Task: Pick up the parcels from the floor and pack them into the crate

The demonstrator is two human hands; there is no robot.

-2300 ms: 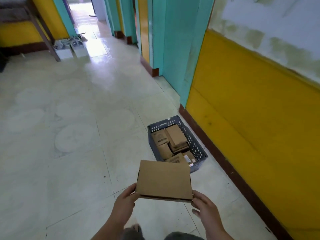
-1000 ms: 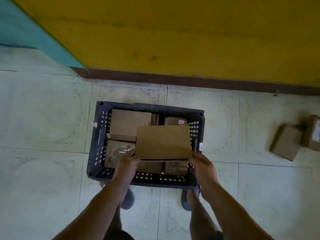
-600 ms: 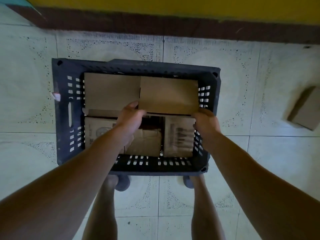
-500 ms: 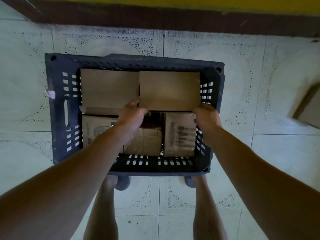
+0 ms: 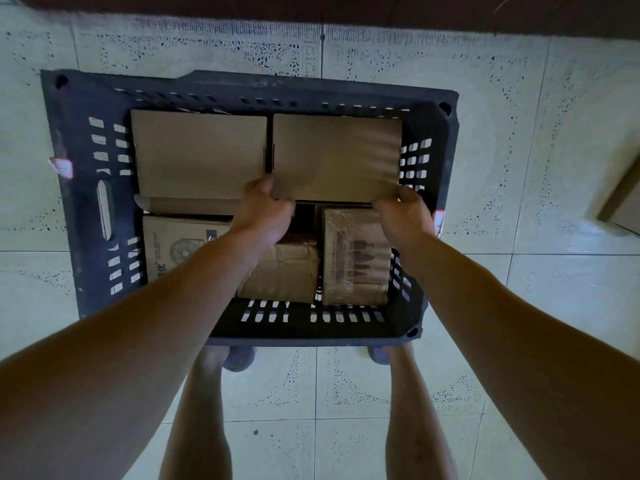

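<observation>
Two-handed, gripping a flat cardboard parcel (image 5: 336,157) by its near edge: pinching its left corner with the left hand (image 5: 263,213) and its right corner with the right hand (image 5: 403,216), thumbs on top. Holding it level in the far right part of the dark plastic crate (image 5: 86,202), just beside another flat parcel (image 5: 197,154), perhaps already resting on boxes beneath. Reaching over a taped box (image 5: 356,258) and a printed box (image 5: 173,247) nearer. Standing with one more parcel (image 5: 623,206) lying on the tiled floor (image 5: 536,306), well off right.

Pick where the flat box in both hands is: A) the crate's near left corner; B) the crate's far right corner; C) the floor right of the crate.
B: the left hand and right hand hold the flat box in the far right corner of the crate, beside a second box.
</observation>
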